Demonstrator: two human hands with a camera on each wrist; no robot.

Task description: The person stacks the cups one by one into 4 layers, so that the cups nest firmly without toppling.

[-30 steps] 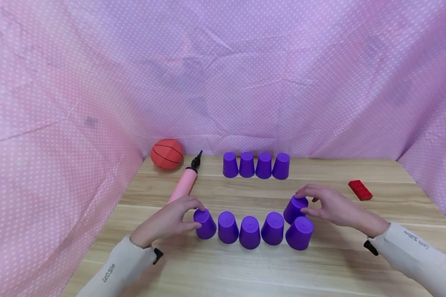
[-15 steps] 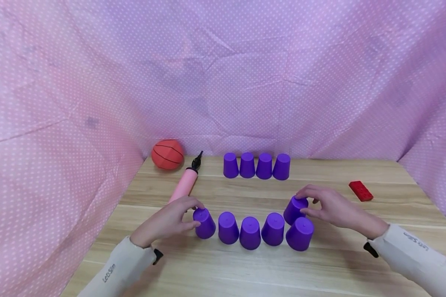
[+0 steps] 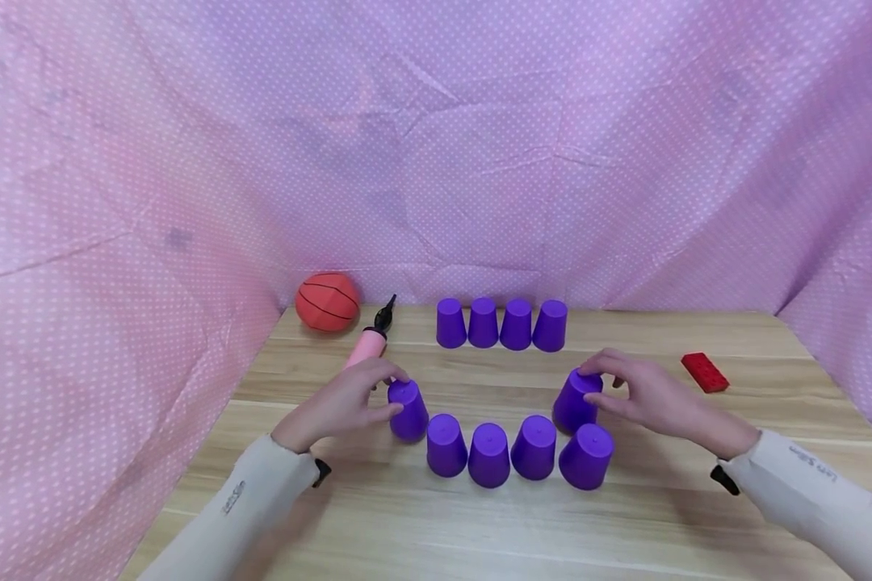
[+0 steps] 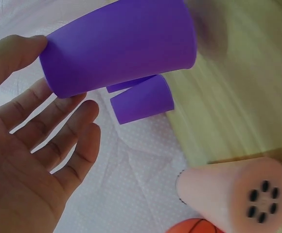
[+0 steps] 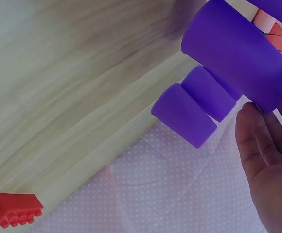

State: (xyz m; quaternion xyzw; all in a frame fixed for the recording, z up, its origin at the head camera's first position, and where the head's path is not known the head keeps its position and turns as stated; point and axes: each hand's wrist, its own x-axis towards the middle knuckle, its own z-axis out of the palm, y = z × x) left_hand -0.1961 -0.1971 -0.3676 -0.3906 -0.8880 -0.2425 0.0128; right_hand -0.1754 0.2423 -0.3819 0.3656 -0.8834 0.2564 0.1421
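My left hand [image 3: 345, 403] pinches the base of an upside-down purple cup [image 3: 408, 413] at the left end of the near group, thumb on the near side and fingers at the far side. In the left wrist view the thumb touches the end of that cup [image 4: 121, 46]. My right hand [image 3: 650, 397] holds another upside-down purple cup [image 3: 572, 405] by its base, just behind the rightmost near cup [image 3: 586, 457]. Three more purple cups, among them the middle near cup [image 3: 489, 457], stand upside down between the hands, closer to me.
Several purple cups [image 3: 516, 324] stand upside down in a row at the back of the wooden table [image 3: 436, 528]. Back left are an orange ball [image 3: 327, 302] with black lines and a pink hand pump [image 3: 366, 345]. A red toy brick [image 3: 705, 372] lies at the right.
My left hand and its cup have moved away from me and slightly right. My right hand's cup has shifted slightly away from me. The other cups have not moved.
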